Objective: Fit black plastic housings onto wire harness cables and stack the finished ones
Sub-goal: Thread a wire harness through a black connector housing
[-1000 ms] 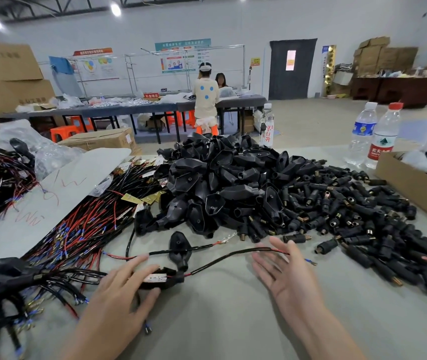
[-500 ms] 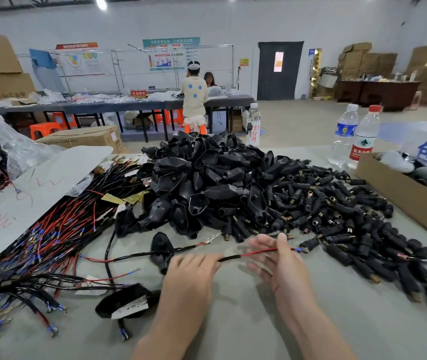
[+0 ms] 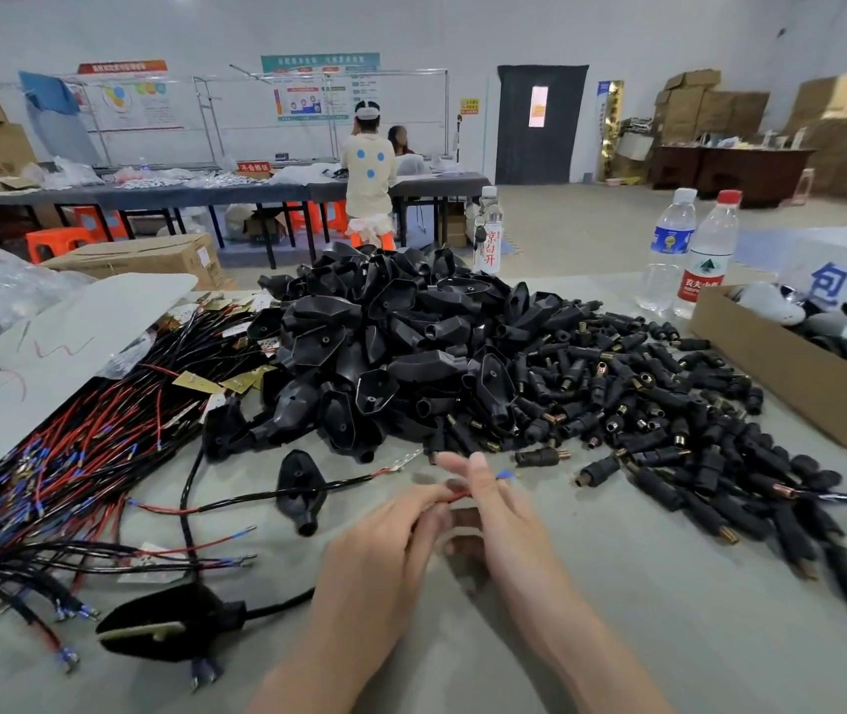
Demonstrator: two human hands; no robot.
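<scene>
Both hands meet at the table's middle on one red wire end with a blue tip (image 3: 504,475). My left hand (image 3: 385,548) pinches the red wire; my right hand (image 3: 501,512) holds it from the other side with fingers raised. A black cable (image 3: 251,502) runs left from them through a black housing (image 3: 303,489) lying on the table. A big heap of black housings (image 3: 390,342) rises behind. A finished cable with housing (image 3: 169,623) lies at the near left.
Bundles of red and black harness cables (image 3: 76,456) cover the left. Small black plugs (image 3: 668,420) spread to the right. A cardboard box (image 3: 792,373) sits at the right edge, two water bottles (image 3: 689,255) behind it. A white board (image 3: 50,347) lies far left.
My left hand let go of the finished cable at the left and came to the middle. Both hands now hold the red wire end of the cable, lifted slightly off the table.
</scene>
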